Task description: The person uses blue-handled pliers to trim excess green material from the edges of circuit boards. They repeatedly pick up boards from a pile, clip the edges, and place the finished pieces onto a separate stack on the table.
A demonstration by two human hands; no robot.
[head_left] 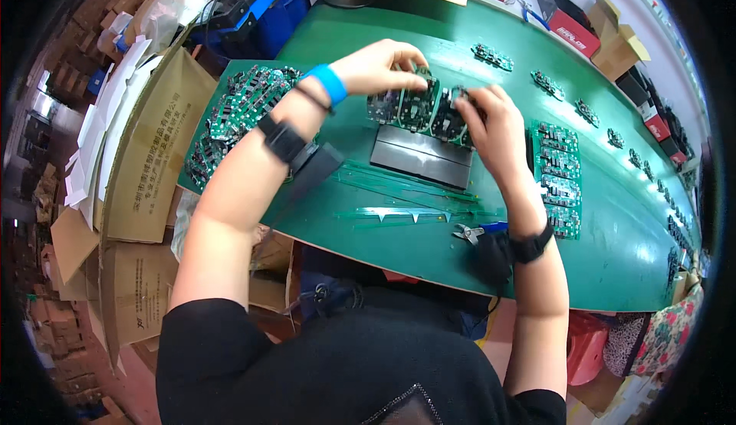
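A green circuit board panel (418,111) packed with dark components is held up over the table in front of me. My left hand (383,68) has its fingers closed on the panel's upper left part. At its right end, my right hand (494,122) pinches the same panel between thumb and fingers. Just below it lies a flat dark grey block (422,158). Nearer to me are thin green strips (383,183) cut from boards. Side cutters (469,232) with blue handles rest by my right wrist, partly hidden by the black device there.
A heap of circuit boards (249,107) covers the table's left end. On the right lie stacked board panels (560,172), and single boards (548,84) run in a line along the far edge. Cardboard boxes (157,149) stand left of the green table (613,229).
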